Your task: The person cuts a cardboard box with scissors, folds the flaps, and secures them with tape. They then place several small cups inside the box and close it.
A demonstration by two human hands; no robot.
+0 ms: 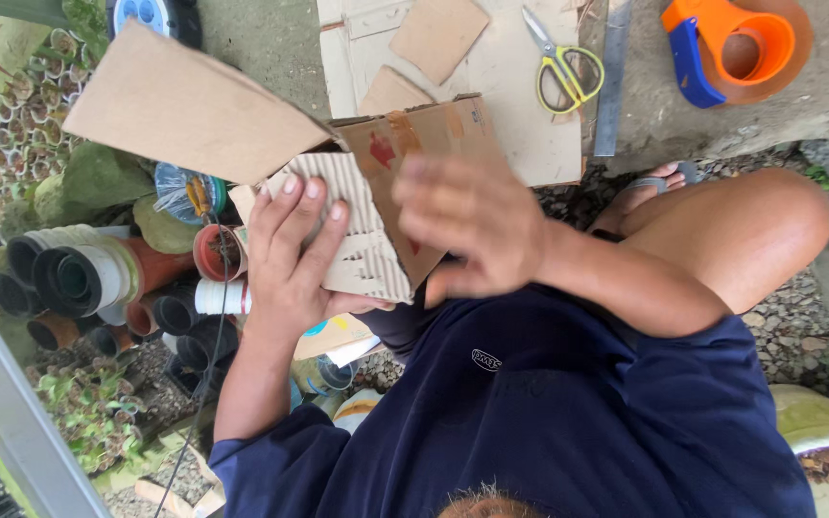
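- Holding a folded piece of cardboard (376,182) up in front of the body, over the lap; its torn side shows the ribbed inner layer.
- Left hand (290,259): fingers spread flat on the ribbed face, thumb under the lower edge, clamped on the cardboard.
- Right hand (467,221): blurred, laid over the cardboard's right part; whether it grips cannot be told.
- One broad flap sticks out to the upper left, past the left hand.
- Concrete ledge (817,105) beyond the knees: flat cardboard sheets (520,86), yellow-handled scissors (563,67), metal ruler (614,77), orange and blue tape dispenser (731,48).
- Left of the hands, lower down: stacked plastic pipes (79,278) in grey, white and orange, beside small potted plants (11,134).
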